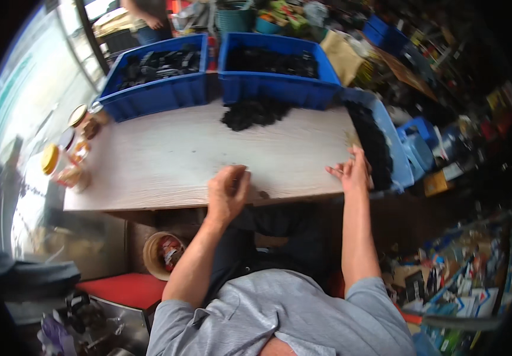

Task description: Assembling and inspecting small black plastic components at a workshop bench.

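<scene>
Grey cloth of the person's shirt (279,308) lies closest, below both hands. Far to the left of the left hand, lidded jars (60,160) crowd the left end of the pale tabletop (149,154). Ahead of that hand and leftward stands a blue crate (155,104) of dark pieces, with another person's hand (154,22) beyond it; lower down, left of the forearm, sits a bucket (149,255) with reddish scraps inside. Over the tabletop's near edge, the left hand (227,187) has its fingers curled in toward the thumb; whether they pinch anything, I cannot tell. Straight ahead of it and slightly right lies a loose black heap (254,114), and just right of its fingers, a small dark bit (263,194). Between and beyond the hands rests a second blue crate (276,92), also holding black material. At the tabletop's right end, the right hand (353,172) is released, fingers loosely parted, just beside a light-blue tub (397,148) filled with black stuff.
</scene>
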Tool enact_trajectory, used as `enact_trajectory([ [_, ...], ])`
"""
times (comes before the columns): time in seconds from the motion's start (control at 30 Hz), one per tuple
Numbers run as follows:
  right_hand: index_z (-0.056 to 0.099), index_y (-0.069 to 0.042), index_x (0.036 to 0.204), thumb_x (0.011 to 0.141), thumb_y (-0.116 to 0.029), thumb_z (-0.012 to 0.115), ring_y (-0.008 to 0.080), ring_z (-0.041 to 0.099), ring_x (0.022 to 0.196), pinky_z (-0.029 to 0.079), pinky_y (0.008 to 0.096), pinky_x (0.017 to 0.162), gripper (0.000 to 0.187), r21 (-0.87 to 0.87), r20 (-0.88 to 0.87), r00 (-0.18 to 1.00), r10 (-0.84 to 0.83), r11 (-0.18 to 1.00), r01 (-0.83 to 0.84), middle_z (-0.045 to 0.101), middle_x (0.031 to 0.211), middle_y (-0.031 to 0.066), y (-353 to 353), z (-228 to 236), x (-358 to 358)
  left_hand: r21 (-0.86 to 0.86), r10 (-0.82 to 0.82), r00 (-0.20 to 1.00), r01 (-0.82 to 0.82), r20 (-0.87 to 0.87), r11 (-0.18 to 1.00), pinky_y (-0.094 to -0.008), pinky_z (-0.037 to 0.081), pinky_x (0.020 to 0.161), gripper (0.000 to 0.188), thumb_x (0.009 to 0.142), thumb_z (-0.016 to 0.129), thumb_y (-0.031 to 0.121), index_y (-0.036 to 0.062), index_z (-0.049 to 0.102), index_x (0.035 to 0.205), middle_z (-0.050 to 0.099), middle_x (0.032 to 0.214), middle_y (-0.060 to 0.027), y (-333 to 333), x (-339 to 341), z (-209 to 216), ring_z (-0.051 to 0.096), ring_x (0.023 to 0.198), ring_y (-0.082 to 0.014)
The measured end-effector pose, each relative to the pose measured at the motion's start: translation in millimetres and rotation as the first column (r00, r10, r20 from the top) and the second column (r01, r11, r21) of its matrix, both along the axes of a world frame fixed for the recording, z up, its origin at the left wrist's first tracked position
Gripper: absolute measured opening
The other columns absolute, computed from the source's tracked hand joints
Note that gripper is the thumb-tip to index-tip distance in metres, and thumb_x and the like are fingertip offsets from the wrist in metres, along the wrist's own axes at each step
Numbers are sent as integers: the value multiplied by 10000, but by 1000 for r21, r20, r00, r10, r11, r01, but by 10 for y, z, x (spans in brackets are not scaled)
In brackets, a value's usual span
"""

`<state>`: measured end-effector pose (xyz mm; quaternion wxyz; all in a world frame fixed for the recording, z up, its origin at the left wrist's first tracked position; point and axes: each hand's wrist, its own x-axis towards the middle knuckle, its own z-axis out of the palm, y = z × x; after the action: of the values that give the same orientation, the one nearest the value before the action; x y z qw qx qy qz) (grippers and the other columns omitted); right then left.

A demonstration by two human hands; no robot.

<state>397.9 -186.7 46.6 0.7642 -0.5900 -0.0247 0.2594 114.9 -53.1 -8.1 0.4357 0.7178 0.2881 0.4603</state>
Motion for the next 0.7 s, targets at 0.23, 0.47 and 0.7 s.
enact_trajectory([
  [0.23,568,-90,842,906,-227,616,164,547,442,612,492,585,159,4,39,960,278,961,-278,393,443,-3,321,65,-803,6,24,1000,-24,-14,1000,-254,496,627,123,903,694,77,-5,675,993,680,805,-91,-30,-386,175,630,720,-109],
  [0.47,564,-116,788,905,-241,644,146,563,419,605,446,536,189,28,85,868,489,870,-492,424,439,-13,826,127,-1409,-200,-148,988,154,49,968,-258,492,661,147,912,695,108,-13,675,994,685,837,-65,79,-713,367,611,735,-118],
  [0.7,596,-94,894,896,-253,670,149,560,408,602,426,521,176,20,78,756,650,757,-653,447,446,-7,1461,63,-1772,226,201,980,-195,-4,954,-262,505,680,151,868,719,11,16,685,1015,717,887,-73,1038,-1337,856,653,788,-119],
])
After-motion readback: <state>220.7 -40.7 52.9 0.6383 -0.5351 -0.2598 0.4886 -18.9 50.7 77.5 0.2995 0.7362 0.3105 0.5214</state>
